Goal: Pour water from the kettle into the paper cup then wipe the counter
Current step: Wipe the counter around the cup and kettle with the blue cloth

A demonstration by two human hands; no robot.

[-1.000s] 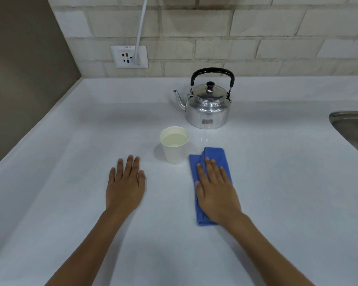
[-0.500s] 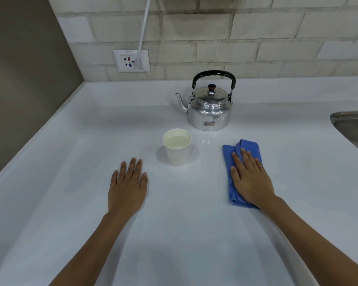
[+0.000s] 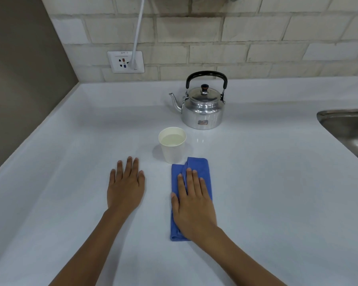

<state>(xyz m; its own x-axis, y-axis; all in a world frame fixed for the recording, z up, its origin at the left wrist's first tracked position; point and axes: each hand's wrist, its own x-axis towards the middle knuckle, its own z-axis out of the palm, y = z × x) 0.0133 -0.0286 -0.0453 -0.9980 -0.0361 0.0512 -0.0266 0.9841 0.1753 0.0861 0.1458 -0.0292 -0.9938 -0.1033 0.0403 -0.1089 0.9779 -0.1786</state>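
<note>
A silver kettle (image 3: 203, 110) with a black handle stands upright near the back of the white counter (image 3: 277, 193), spout pointing left. In front of it is a white paper cup (image 3: 173, 151), filled with water. A folded blue cloth (image 3: 198, 164) lies just in front of the cup, its far edge almost touching the cup's base. My right hand (image 3: 192, 207) presses flat on the cloth, fingers together, covering its middle. My left hand (image 3: 125, 188) rests flat on the bare counter to the left of the cloth, holding nothing.
A steel sink (image 3: 347, 124) is set into the counter at the right edge. A wall socket (image 3: 125, 61) with a white cable plugged in sits on the brick wall behind. A brown side wall bounds the counter on the left.
My right hand slid the blue cloth from near the cup out to the right, then back left to just in front of the cup. The left hand stayed put.
</note>
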